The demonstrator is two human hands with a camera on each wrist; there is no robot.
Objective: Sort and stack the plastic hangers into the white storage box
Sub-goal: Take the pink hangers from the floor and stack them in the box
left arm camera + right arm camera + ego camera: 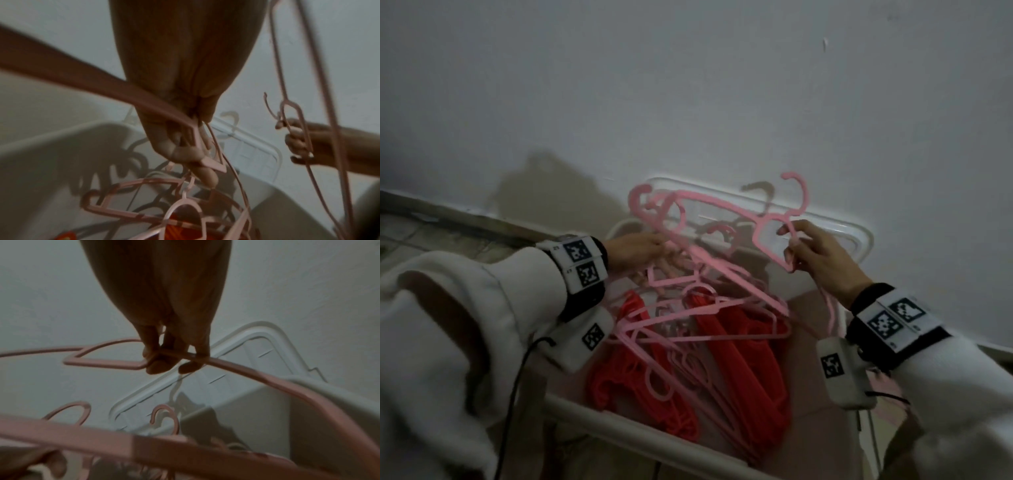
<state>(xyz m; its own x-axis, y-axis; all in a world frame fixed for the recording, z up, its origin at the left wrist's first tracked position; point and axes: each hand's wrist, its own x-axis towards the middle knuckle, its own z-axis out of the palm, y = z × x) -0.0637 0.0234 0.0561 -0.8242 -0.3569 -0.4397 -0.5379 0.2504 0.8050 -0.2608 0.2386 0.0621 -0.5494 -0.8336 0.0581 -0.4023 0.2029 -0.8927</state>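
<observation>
Fingers of my right hand (822, 257) curl round the shoulder end of a pink hanger (726, 209), close to its neck, and the right wrist view shows thumb and fingertips (158, 368) pinching that bar. My left hand (637, 250) grips the other ends of the pink hangers, several thin bars bunched between its fingers (185, 152). I judge this two-handed hold is there to pull one hanger free of the tangle, since their hooks and bars are interlocked and a single hand would drag the whole lot up.

Below the hands, more pink hangers lie crossed over a pile of red hangers (726, 342) inside the white storage box (640, 435), so the box already holds most of the load, loosely and not yet stacked. A white lid (856, 233) leans against the wall behind the box.

Writing is scarce: the wrist bands (582, 267) carry black-and-white square markers with small digits I cannot read, and I see no brand
</observation>
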